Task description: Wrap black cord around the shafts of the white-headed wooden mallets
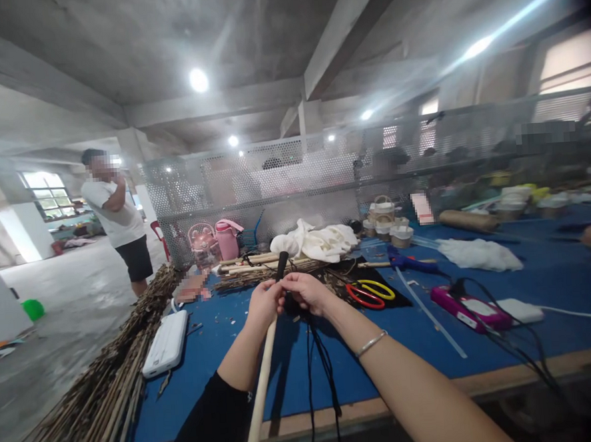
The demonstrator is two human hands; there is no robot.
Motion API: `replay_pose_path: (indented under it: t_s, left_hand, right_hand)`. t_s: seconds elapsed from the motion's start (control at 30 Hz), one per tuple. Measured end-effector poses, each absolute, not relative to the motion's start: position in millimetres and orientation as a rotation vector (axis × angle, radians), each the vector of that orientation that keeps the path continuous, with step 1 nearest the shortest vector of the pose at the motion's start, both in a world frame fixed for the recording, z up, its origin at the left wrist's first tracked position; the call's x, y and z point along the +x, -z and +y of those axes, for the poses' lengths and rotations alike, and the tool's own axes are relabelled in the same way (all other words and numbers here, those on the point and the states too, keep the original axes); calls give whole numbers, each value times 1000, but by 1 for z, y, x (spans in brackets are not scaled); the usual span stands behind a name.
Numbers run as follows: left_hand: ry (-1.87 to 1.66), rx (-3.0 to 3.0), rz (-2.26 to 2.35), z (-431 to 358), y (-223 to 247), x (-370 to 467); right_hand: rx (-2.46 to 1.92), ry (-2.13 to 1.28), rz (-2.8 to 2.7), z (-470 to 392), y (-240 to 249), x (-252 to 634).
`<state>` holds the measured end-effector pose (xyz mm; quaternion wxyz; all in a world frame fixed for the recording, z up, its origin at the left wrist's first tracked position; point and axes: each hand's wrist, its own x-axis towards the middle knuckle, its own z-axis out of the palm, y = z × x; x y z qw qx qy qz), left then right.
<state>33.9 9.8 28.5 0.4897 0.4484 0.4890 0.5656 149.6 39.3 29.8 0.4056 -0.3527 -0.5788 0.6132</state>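
Note:
A pale wooden stick point(265, 376) with a black upper end point(281, 265) slants up from the table's front edge. Around the stick, just below its black part, my left hand point(266, 303) is closed. My right hand point(304, 292) is pinched close beside it, fingertips meeting those of my left hand. Black cords point(320, 359) hang down below my right hand toward the front edge; whether its fingertips grip a cord is too small to tell. Behind the hands lie a bundle of sticks point(253, 269) and a crumpled white cloth point(321, 241).
Dry twigs point(118, 358) and a white power bank point(166, 343) lie left on the blue table point(226, 398). Right are red-and-yellow scissors point(367, 294), a blue glue gun point(411, 260) and a magenta device point(468, 309) with cables. A person point(119, 212) stands back left.

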Motion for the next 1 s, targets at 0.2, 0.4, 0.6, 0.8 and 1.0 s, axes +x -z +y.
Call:
replay_pose_path:
  t_s: [0.2, 0.4, 0.6, 0.8, 1.0]
  left_hand:
    - [-1581, 1003, 1114, 5, -31, 39]
    - [-1622, 1033, 1135, 2, -28, 40]
    - [-1581, 906, 1015, 1, -28, 44]
    - [-1334, 926, 995, -3, -31, 41]
    - [-1322, 857, 1105, -5, -33, 39]
  right_hand:
    - [-799, -1579, -1424, 45, -27, 153]
    - [-752, -1619, -1365, 45, -27, 152]
    - [-644, -1630, -1427, 46, -26, 154]
    - [-735, -1533, -1445, 53, -19, 159]
    - [-743, -1562, -1483, 46, -20, 150]
